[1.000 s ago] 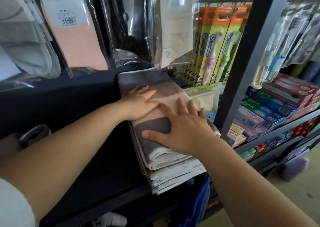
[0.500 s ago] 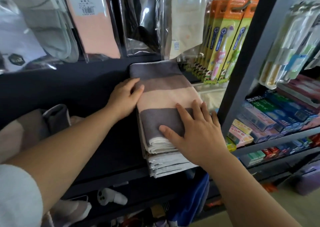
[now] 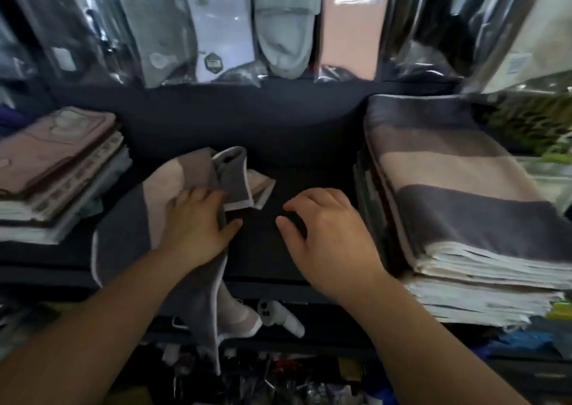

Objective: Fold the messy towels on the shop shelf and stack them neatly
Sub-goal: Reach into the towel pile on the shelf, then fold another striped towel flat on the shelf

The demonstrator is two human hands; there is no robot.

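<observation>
A crumpled grey and pink striped towel [image 3: 136,228] lies on the dark shelf [image 3: 263,126], one end hanging over the front edge. My left hand [image 3: 198,222] rests on it, fingers curled into the cloth. My right hand [image 3: 322,231] hovers over bare shelf to the right of that towel, fingers bent and apart, holding nothing. At the right stands a neat stack of folded striped towels [image 3: 458,200], an arm's width from my right hand.
A second pile of folded cloths [image 3: 58,169] sits at the left. Bagged socks and garments [image 3: 278,26] hang along the back. A white game controller [image 3: 278,315] lies on the lower shelf under the front edge.
Both hands have left the folded stack and moved left. The view has swung left. My left hand now lies on the crumpled towel; my right hand is over bare shelf.
</observation>
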